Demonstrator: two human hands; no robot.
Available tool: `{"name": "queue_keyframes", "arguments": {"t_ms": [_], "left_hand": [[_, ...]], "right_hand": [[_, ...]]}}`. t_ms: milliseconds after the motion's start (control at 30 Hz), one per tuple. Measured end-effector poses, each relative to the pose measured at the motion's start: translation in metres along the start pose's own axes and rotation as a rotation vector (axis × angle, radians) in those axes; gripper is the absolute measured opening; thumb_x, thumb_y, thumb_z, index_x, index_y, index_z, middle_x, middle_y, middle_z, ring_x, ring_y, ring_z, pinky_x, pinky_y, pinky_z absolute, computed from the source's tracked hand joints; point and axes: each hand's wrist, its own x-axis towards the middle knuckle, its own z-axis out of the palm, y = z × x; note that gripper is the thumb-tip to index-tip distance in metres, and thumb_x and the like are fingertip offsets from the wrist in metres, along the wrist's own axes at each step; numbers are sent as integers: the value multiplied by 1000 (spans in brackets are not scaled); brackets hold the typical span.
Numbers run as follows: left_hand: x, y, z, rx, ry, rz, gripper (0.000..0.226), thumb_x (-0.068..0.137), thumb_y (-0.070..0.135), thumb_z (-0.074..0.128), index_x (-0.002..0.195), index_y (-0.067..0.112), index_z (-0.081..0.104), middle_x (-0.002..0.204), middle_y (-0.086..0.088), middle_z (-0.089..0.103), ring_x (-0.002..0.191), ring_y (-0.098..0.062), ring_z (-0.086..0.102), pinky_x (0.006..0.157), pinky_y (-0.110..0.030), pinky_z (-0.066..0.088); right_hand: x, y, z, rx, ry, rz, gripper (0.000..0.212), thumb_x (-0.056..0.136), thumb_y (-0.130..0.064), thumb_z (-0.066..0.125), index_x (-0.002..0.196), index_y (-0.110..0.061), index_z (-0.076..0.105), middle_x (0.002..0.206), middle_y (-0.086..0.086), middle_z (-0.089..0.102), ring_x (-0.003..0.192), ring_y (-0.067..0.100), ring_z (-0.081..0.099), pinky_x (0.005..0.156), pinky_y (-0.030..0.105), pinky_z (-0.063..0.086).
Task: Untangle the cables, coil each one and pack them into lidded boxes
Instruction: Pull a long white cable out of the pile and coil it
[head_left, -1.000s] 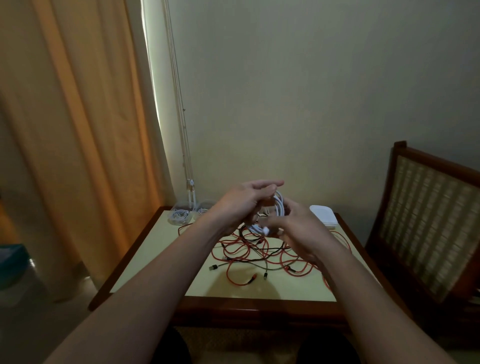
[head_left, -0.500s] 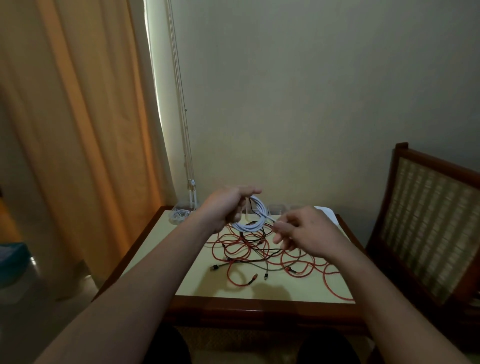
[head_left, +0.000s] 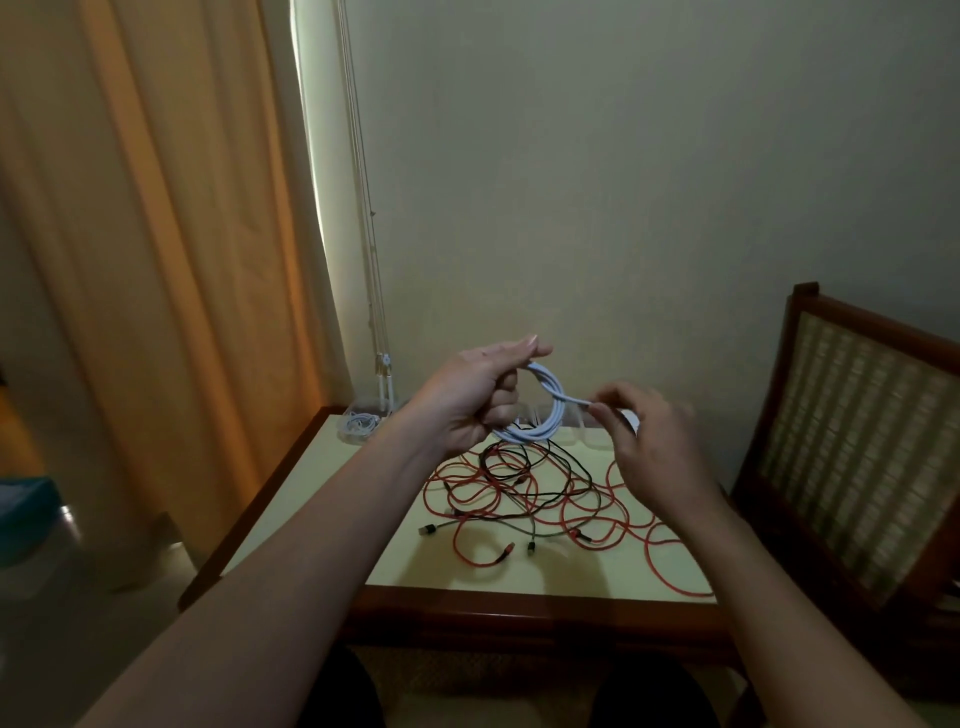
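The left hand (head_left: 475, 402) is up over the table (head_left: 519, 603), fingers curled tight round a white cable (head_left: 558, 400) that's looped into a coil. The right hand (head_left: 657, 449) is just beside it, fingertips pinching the coil's loose end, far as I can tell, since it's kinda blurred. Under them a mess of red cables (head_left: 519, 493) and dark cables (head_left: 506, 460) lies tangled on the tabletop. 1 clear box (head_left: 358, 426) with a white cable coiled inside sits at the back left corner. There's a chair (head_left: 857, 441) off to the right.
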Motion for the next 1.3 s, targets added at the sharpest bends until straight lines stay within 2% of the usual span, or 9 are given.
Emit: {"name": "queue_keyframes", "arguments": {"t_ms": [100,233,367,467,633,833,967,1167,1300], "left_hand": [[0,-1,3,-85,7,15,16,100,21,57,103,8,67,53,7,22,36,-2,17,34,-15,12],[1,-6,6,-145,34,35,15,100,20,57,102,9,66,54,7,21,35,-1,17,31,-14,14],[4,-12,5,-121,83,75,14,99,20,59,101,8,67,53,7,21,35,-2,17,31,-15,16],[7,-16,1,-60,111,106,15,97,22,62,101,9,70,52,7,25,36,-4,20,32,-15,20],[3,-20,1,136,137,173,20,96,32,64,102,15,74,51,6,29,40,-9,27,40,-21,23],[-4,-27,7,429,180,319,23,98,41,61,103,25,76,48,13,45,49,-14,43,51,-25,36],[-2,-24,6,434,180,361,23,97,40,62,103,24,77,55,7,42,55,-13,36,50,-24,30],[1,-26,-4,399,146,356,22,98,38,61,99,26,79,62,0,41,65,-21,36,61,-31,32],[-3,-26,-2,562,111,369,25,99,37,58,108,21,76,94,16,37,47,1,42,52,-17,34]], "right_hand": [[-3,-3,9,68,120,19,8,92,-22,71,96,-20,77,98,-6,72,93,14,63,81,34,50],[-10,-14,19,381,84,257,10,93,-17,71,96,-23,79,83,-10,77,79,1,71,74,21,55],[-11,-28,25,969,-42,568,15,95,-5,65,107,0,74,93,12,78,83,19,73,85,32,60],[-10,-36,24,1208,-80,680,21,98,-1,53,104,6,71,100,20,76,96,28,74,88,37,58],[-10,-39,25,1076,-71,652,13,89,-10,72,99,-1,74,101,18,76,96,25,73,91,37,58],[-8,-29,29,978,-66,714,19,89,-13,72,108,-8,76,80,-10,74,71,6,54,78,35,39],[-7,-28,26,1123,-149,712,14,95,-13,64,105,-13,74,90,-7,73,66,6,41,66,30,30],[-5,-30,22,1361,-293,712,26,100,-14,51,117,-8,71,79,-5,64,59,6,44,59,26,28],[-5,-29,26,1136,-275,762,32,98,-35,62,114,-9,74,73,-5,57,56,6,32,54,25,25]]}}
